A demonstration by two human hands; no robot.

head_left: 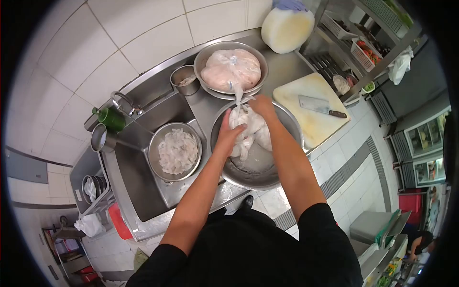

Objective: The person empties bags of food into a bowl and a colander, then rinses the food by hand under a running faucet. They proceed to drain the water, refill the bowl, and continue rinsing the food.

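Both my hands are inside a large steel bowl (282, 172) at the counter's front edge. My left hand (230, 135) grips the lower part of a clear plastic bag of pale meat (256, 131). At the bag's top, near its knotted neck, my right hand (262, 105) holds it. The bag hangs partly over the bowl's wet bottom. Behind it a second steel bowl (213, 53) holds another tied bag of pink meat (232, 69).
A steel colander with pale sliced pieces (178, 152) sits in the sink at left, by a tap (125, 101). A small steel cup (184, 79) stands behind. A cleaver (318, 106) lies on the cutting board (306, 88) at right. A round white block (287, 28) stands at the back.
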